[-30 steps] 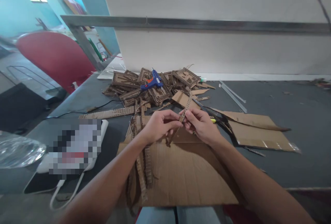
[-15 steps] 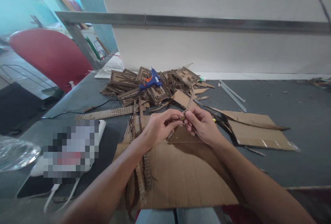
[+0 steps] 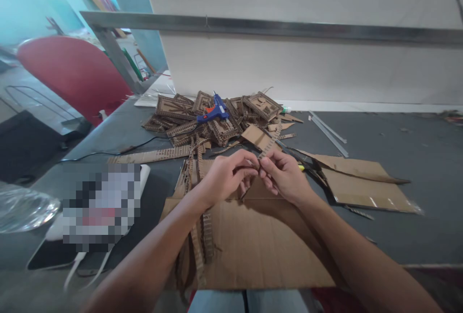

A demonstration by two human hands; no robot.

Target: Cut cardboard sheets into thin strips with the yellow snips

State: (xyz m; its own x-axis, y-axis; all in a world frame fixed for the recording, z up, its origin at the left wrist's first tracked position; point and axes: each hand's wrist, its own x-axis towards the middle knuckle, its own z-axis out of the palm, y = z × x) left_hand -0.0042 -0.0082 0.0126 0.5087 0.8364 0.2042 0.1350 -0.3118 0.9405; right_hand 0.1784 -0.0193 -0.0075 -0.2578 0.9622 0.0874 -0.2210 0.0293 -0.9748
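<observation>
My left hand (image 3: 229,175) and my right hand (image 3: 284,175) meet above a large cardboard sheet (image 3: 267,245). Both are closed in a pinch on one narrow corrugated cardboard strip (image 3: 270,146). The strip's ridged end sticks up and away between my hands, and its other end hangs below my left fingers. Beyond them lies a flat cardboard piece (image 3: 256,137). More corrugated strips (image 3: 207,236) lie beside and under my left forearm. A blue glue gun (image 3: 217,110) rests on a pile of cardboard frames (image 3: 177,105).
Folded cardboard (image 3: 365,187) lies to the right, with two pale sticks (image 3: 329,134) behind it. On the left are a phone-like device with a white cable (image 3: 74,269) and a clear plastic item (image 3: 27,209). A red chair (image 3: 72,72) stands beyond.
The strip's upper part has tilted to the right and shows its ridged face more. Both hands keep nearly the same place. The whole view has shifted slightly.
</observation>
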